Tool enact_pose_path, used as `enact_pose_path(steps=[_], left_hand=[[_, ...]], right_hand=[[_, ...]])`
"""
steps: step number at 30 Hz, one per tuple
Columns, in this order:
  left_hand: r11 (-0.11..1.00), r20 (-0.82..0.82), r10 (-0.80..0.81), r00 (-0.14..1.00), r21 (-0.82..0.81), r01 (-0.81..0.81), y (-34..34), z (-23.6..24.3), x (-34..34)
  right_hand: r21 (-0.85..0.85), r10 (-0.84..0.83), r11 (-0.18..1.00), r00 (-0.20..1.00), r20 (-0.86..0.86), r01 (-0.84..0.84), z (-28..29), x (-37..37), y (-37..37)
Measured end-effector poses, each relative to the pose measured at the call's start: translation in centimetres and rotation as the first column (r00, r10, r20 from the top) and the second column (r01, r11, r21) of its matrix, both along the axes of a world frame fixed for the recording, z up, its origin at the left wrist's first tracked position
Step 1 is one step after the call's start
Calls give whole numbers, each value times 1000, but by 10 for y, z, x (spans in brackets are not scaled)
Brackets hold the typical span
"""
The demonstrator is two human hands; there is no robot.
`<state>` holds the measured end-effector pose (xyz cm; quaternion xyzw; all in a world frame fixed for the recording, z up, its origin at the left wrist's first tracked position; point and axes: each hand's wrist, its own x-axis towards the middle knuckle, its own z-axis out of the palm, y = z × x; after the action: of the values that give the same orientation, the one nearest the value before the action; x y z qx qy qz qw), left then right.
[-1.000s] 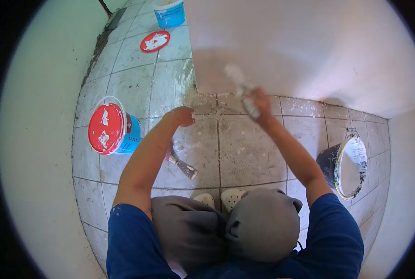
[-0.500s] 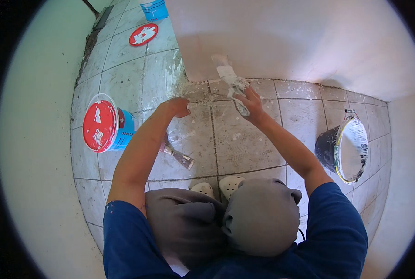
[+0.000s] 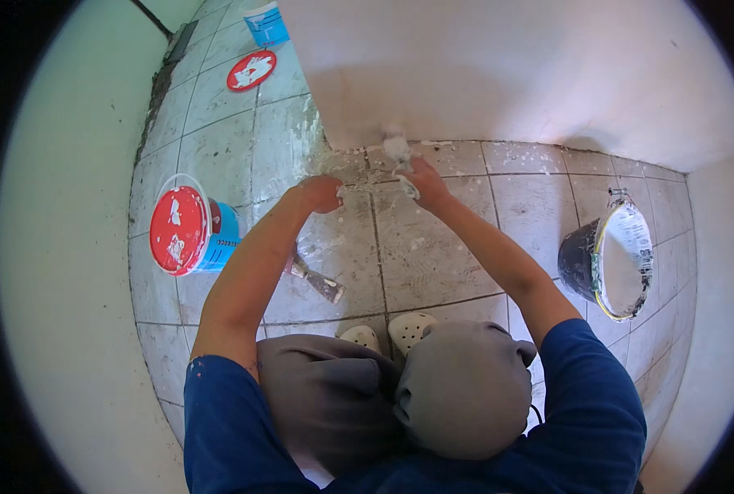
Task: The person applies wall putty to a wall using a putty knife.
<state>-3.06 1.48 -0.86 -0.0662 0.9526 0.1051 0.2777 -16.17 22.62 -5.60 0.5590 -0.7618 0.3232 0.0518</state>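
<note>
My right hand [image 3: 427,183] is closed around a white-smeared brush-like tool [image 3: 396,150]. The tool's far end is blurred and close to the foot of the wall; its back end sticks out below my fingers. My left hand [image 3: 323,194] hovers to the left with curled fingers, and I cannot make out what, if anything, is in them. On the tiles below my left forearm lies a putty knife [image 3: 324,286], its handle partly hidden by the arm. The wall panel [image 3: 433,74] in front of me has a pale, smooth face.
A blue bucket [image 3: 219,239] with a red lid stands at left. Farther off are a loose red lid [image 3: 251,72] and another blue bucket [image 3: 266,25]. A black bucket [image 3: 579,262] coated white inside is at right. White spatters mark the tiled floor [image 3: 433,255].
My right hand has moved slightly left, and the white-smeared tool has swung more upright, its far end lower. My left hand has shifted slightly right. The putty knife stays on the tiles.
</note>
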Motion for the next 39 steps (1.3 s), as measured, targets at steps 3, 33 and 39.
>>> enact_pose_path(steps=[3,33,39], left_hand=[[998,-53,27,998,54,-24,11,-1,-6],[986,-18,35,999,166,-32,20,3,-16],[989,-14,-64,998,134,65,35,-10,-33]], right_hand=[[214,29,977,998,-58,-16,1,0,2],[-32,-30,999,999,27,31,65,-13,-8],[35,87,996,996,23,-88,61,-16,1]])
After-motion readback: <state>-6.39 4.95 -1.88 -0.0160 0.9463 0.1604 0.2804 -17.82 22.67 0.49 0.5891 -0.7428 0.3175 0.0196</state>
